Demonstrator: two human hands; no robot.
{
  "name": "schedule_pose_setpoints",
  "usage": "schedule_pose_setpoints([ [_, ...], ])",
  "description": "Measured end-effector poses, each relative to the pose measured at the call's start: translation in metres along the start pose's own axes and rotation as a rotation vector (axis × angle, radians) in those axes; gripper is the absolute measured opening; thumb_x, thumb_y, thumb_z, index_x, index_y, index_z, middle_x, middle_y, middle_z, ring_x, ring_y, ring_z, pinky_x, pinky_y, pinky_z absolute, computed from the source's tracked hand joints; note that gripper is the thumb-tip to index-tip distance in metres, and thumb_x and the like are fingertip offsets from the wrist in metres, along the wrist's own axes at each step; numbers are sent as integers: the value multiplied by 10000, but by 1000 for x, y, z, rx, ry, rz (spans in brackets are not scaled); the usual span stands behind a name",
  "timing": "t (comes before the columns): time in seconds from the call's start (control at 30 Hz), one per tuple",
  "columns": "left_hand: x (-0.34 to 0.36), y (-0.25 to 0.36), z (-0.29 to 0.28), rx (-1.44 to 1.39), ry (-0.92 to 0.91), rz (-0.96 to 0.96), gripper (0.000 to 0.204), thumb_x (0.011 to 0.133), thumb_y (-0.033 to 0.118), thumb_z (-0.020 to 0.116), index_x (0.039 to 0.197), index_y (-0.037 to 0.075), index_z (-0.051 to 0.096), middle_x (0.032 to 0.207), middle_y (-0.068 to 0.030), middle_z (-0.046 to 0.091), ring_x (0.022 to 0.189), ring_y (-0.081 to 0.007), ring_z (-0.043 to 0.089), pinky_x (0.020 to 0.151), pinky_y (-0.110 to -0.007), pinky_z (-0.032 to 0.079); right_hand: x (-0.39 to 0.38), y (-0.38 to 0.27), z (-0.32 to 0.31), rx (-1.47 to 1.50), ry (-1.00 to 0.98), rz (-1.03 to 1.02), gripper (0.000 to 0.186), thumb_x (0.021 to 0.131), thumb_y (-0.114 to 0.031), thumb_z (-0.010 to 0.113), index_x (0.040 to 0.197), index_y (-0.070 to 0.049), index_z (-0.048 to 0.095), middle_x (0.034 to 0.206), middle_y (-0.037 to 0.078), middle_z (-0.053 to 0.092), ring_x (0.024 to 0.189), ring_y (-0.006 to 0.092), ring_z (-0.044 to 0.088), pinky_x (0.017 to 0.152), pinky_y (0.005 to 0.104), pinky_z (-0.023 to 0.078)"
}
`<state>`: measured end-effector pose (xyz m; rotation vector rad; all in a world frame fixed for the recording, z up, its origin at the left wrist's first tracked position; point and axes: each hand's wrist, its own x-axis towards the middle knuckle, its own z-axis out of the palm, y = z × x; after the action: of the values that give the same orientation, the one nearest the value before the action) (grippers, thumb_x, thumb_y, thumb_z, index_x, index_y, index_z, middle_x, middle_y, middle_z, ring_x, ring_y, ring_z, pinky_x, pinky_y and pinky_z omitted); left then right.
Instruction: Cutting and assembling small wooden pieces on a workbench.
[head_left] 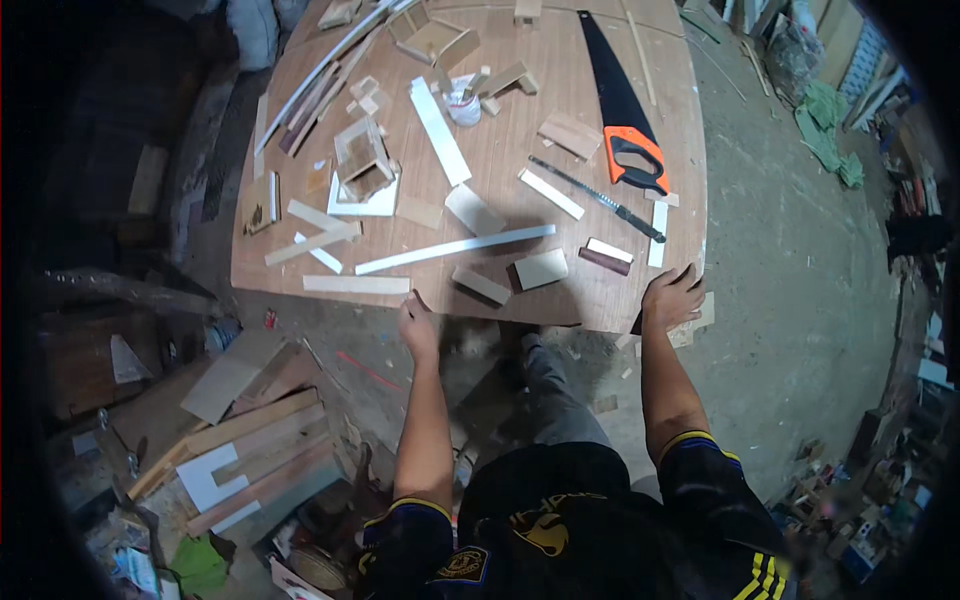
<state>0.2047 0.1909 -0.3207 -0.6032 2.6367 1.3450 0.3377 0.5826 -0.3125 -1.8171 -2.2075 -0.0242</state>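
At the near edge of the wooden tabletop (480, 310), my left hand (416, 325) is closed on the rim, its fingers partly hidden. My right hand (673, 298) rests on the near right corner with its fingers spread. Close to my left hand lies a long pale strip (355, 284). Two wooden blocks, one flatter (481, 286) and one thicker (541, 269), lie between my hands. Farther in, a white strip (455, 249) lies at a slant. Nearer my right hand are a narrow saw blade with a dark handle (640, 222) and a small white piece (658, 234).
A handsaw with an orange and black handle (636, 160) lies at the far right. Small wooden boxes (363, 160), a white tub (463, 108) and several offcuts cover the table. Boards (255, 450) are piled on the floor to the left; green cloth (822, 125) lies to the right.
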Motion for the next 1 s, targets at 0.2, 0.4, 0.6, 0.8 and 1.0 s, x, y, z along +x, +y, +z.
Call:
schedule_pose_setpoints([
  [0.2, 43, -98, -11, -164, 368, -64, 307, 972, 230, 466, 1156, -3, 545, 1002, -173, 640, 871, -324, 605, 798, -408, 472, -11, -25, 5, 25, 7, -36, 455, 922, -335, 500, 1343, -164, 514, 1435, 145, 411, 1328, 323, 380, 1055, 611, 260],
  [0.4, 36, -52, 2, -369, 419, -429, 290, 906, 150, 522, 1131, -22, 580, 1060, -147, 645, 862, -273, 638, 697, -403, 514, -6, -15, 5, 16, -2, -8, 464, 910, -334, 503, 1340, -159, 521, 1458, 144, 392, 1330, 335, 372, 1060, 614, 251],
  [0.6, 49, -17, 12, -683, 458, -784, 305, 938, 146, 455, 1094, -48, 631, 1077, -163, 679, 928, -275, 669, 742, -378, 562, -8, -22, 1, 50, -37, -4, 481, 907, -336, 493, 1349, -147, 509, 1459, 152, 376, 1337, 355, 351, 1070, 647, 227],
  [0.8, 57, 7, 36, -52, 448, -1048, 399, 980, 215, 381, 1253, 2, 578, 1278, -135, 613, 1102, -229, 637, 938, -337, 532, -4, -17, 2, 22, -53, 7, 493, 896, -326, 496, 1358, -153, 502, 1456, 158, 378, 1359, 356, 326, 1073, 662, 216],
  [1.0, 77, -20, 50, -172, 596, -1169, 575, 1019, 335, 133, 1387, 48, 468, 1405, -46, 529, 1275, -161, 510, 1151, -298, 301, 1, -13, 2, 32, -17, 8, 488, 900, -332, 498, 1350, -146, 509, 1445, 166, 387, 1344, 362, 343, 1062, 669, 228],
])
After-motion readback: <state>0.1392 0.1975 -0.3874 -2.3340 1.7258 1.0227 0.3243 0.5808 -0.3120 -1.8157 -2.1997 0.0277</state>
